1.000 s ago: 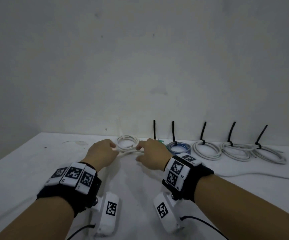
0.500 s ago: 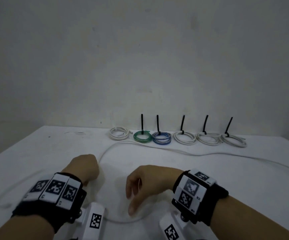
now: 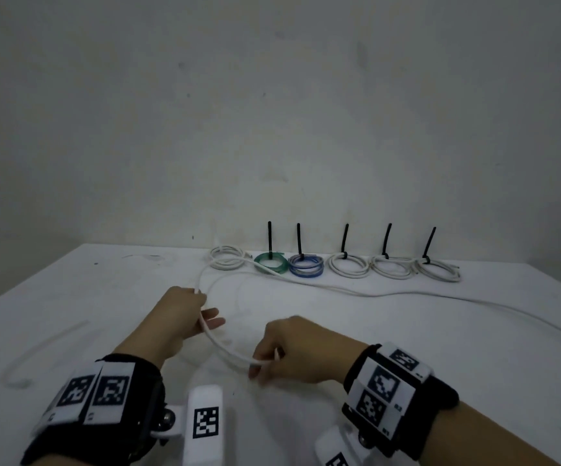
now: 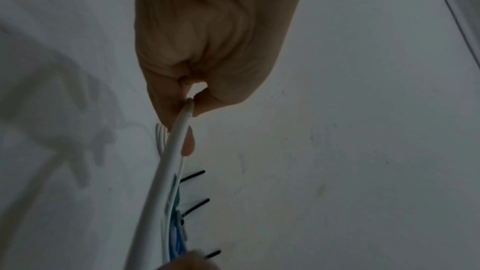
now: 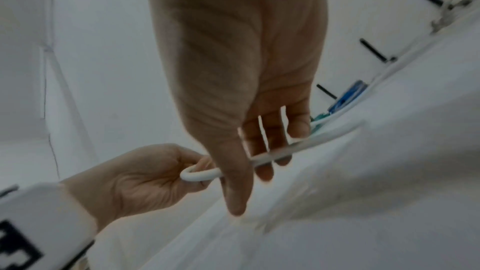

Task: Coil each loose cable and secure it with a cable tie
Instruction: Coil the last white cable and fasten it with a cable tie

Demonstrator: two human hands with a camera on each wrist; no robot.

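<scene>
While both hands work above the near middle of the white counter [image 3: 70,297], a loose white cable [image 3: 225,351] hangs in a shallow arc between them. The left hand [image 3: 178,317], at about 10 o'clock from the right hand [image 3: 292,354], pinches the cable between thumb and curled fingers [image 4: 166,110]; the left wrist view shows the strand clamped there and running away from the hand. The right hand has its fingers [image 5: 262,151] curled loosely round the lower end of the arc, thumb pointing down, and the cable passes across the fingers in the right wrist view. From the left hand the cable loops up toward 12 o'clock, then trails across the counter to the 3 o'clock edge.

Along the wall at 12 o'clock lies a row of coils: a white coil [image 3: 227,258] with no tie visible, then, going toward 2 o'clock, a green coil [image 3: 270,264], a blue coil [image 3: 306,267] and three more white coils [image 3: 349,269], each of these five with a black cable tie [image 3: 269,237] standing up from it. Another pale strand [image 3: 37,358] lies on the counter at 9 o'clock.
</scene>
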